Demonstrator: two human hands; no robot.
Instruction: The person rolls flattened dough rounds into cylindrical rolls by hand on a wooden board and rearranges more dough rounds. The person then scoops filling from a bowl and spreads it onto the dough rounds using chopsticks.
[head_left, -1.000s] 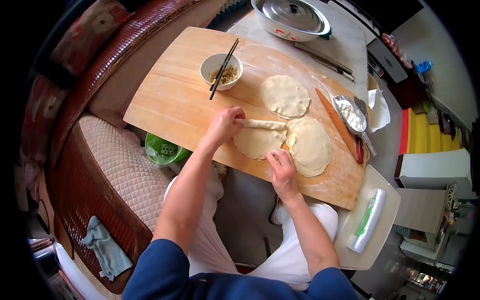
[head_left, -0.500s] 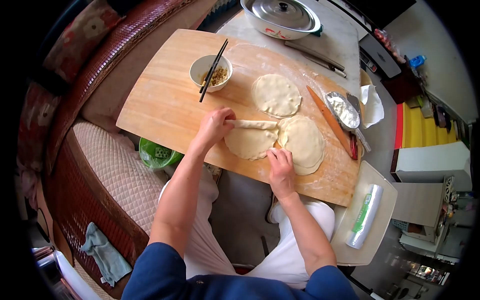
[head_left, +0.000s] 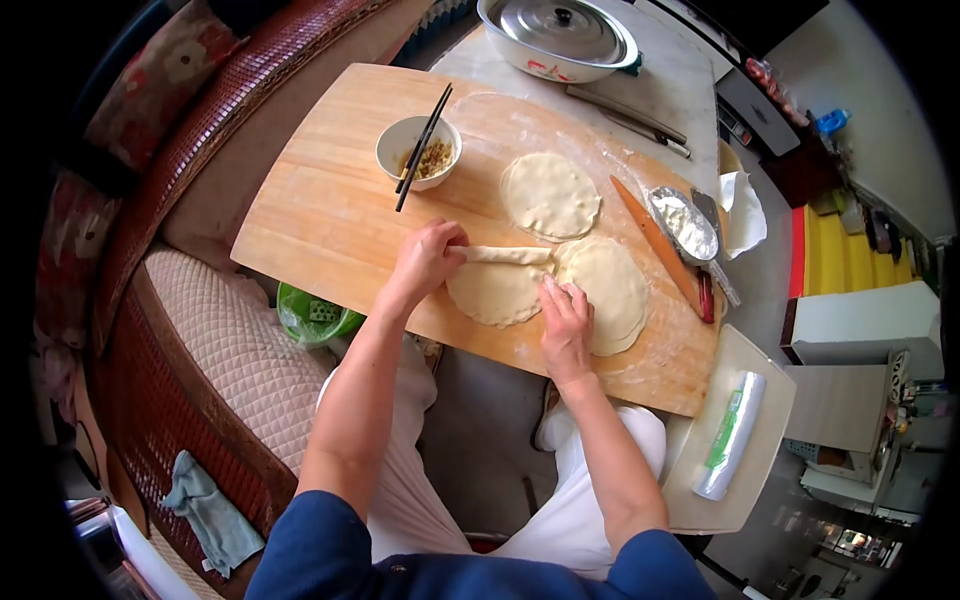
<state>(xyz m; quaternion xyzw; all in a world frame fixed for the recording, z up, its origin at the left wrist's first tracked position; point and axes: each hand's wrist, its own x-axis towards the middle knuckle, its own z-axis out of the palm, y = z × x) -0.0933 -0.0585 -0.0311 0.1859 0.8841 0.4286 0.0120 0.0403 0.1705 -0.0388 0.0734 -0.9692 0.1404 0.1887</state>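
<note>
On the wooden board, a flat dough round (head_left: pixel 495 294) lies nearest me, with its far edge rolled over into a narrow strip (head_left: pixel 507 255). My left hand (head_left: pixel 432 255) pinches the left end of that strip. At the round's right edge is my right hand (head_left: pixel 567 320), its fingers bent together on the dough; the fingertips are partly hidden. Close on the right lies a stack of dough rounds (head_left: pixel 608 290), partly under my right hand. Farther back rests another stack of dough rounds (head_left: pixel 550 195), lumpy on top.
A white bowl (head_left: pixel 388 158) of crumbly filling has black chopsticks (head_left: pixel 425 145) across it. A rolling pin (head_left: pixel 655 245), flour dish (head_left: pixel 690 225) and red-handled tool (head_left: pixel 706 297) lie right. Plastic film (head_left: pixel 730 435) sits on a tray (head_left: pixel 745 500). Behind stands a lidded basin (head_left: pixel 560 62).
My right hand has moved slightly up along the dough's right edge toward the rolled strip. My left hand stays at the strip's left end. The view has shifted slightly.
</note>
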